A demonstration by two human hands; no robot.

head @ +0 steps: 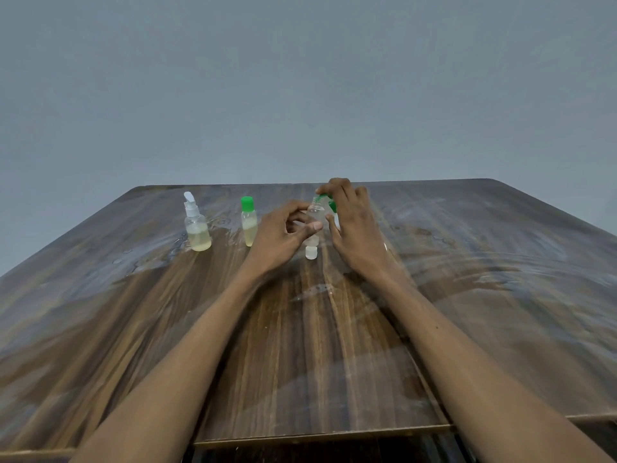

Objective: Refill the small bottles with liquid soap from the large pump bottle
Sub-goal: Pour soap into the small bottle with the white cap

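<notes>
Left hand (283, 233) grips clear bottle (315, 215); right hand (350, 225) pinches green cap (323, 196).

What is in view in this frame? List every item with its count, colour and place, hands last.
pump bottle: 1, clear with white pump, pale yellow liquid in its lower part, far left on the table.
capped small bottle: 1, clear with green cap, pale yellow liquid inside, right of the pump bottle.
held small bottle: 1, clear, looks empty, between the hands.
green cap: 1, at the held bottle's mouth, in the right fingers.
white cap: 1, on the table near the held bottle.
table: 1, brown wood grain, wet patches.
wall: grey, behind.
left hand: grips the held bottle.
right hand: pinches the green cap.
</notes>
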